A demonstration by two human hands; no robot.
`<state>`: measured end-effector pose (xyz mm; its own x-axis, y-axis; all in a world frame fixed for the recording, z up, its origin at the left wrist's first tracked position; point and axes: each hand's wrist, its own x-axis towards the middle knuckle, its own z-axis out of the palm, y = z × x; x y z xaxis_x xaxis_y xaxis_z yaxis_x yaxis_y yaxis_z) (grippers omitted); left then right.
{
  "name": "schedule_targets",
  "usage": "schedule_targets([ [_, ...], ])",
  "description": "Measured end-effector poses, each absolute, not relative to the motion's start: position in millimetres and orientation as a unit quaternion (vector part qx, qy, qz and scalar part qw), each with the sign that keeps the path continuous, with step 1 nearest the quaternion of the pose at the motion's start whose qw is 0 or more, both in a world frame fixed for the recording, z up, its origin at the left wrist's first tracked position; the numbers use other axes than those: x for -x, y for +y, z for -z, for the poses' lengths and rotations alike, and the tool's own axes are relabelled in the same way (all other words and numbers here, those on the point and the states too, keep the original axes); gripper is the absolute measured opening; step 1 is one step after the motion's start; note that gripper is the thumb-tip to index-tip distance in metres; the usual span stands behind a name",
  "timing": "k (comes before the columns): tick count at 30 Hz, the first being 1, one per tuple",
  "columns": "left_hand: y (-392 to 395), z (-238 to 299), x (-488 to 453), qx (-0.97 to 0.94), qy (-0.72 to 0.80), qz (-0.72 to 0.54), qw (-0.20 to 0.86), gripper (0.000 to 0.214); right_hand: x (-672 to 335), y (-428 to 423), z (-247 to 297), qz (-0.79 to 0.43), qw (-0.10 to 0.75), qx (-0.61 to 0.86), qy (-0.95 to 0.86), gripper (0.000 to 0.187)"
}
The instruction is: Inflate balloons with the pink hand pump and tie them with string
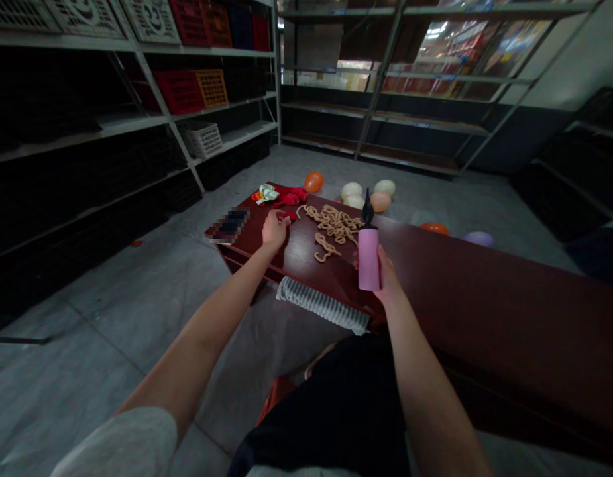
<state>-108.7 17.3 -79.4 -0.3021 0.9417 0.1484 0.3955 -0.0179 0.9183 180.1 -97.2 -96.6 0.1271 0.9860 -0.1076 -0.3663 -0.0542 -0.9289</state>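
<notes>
My right hand [387,278] is wrapped around a pink balloon pump [369,260], which stands upright with its black nozzle [368,209] pointing up. Over the left part of the dark red table [435,265], the fingers of my left hand [275,228] are closed on a small uninflated red balloon [289,216]. Just beyond it lie more limp red balloons [292,197] and a pile of pale green and orange ones [266,193]. Tan cord [333,222] sits in a loose tangle between my two hands.
A blurred-out dark phone-like object [230,226] lies at the table's left end. White ridged material [322,305] runs along the near edge. Inflated balloons, among them an orange one [314,182], rest on the floor behind. Shelves with crates [179,91] line the left wall.
</notes>
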Motion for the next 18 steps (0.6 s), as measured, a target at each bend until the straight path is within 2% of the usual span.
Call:
schedule_targets([
  [4,0.0,76.3,84.2,-0.429,0.540,-0.563,0.456,0.011,-179.9,-100.6,95.9,-0.560,0.606,0.455,-0.334,0.041],
  [7,-13.1,85.7,76.2,-0.418,0.555,-0.536,0.480,0.017,-179.1,-101.9,95.7,-0.561,0.614,0.454,-0.320,0.041],
  [11,-26.3,93.8,86.6,-0.571,0.613,-0.397,0.375,0.029,-178.5,-101.5,96.5,-0.559,0.614,0.457,-0.319,0.041],
  [16,-39.2,72.7,92.6,-0.728,0.633,-0.199,0.173,0.013,-178.4,-101.8,97.2,-0.554,0.612,0.461,-0.325,0.043],
  [18,-42.1,63.6,90.0,-0.724,0.664,-0.155,0.106,0.020,-177.7,-102.2,97.5,-0.550,0.611,0.464,-0.329,0.044],
])
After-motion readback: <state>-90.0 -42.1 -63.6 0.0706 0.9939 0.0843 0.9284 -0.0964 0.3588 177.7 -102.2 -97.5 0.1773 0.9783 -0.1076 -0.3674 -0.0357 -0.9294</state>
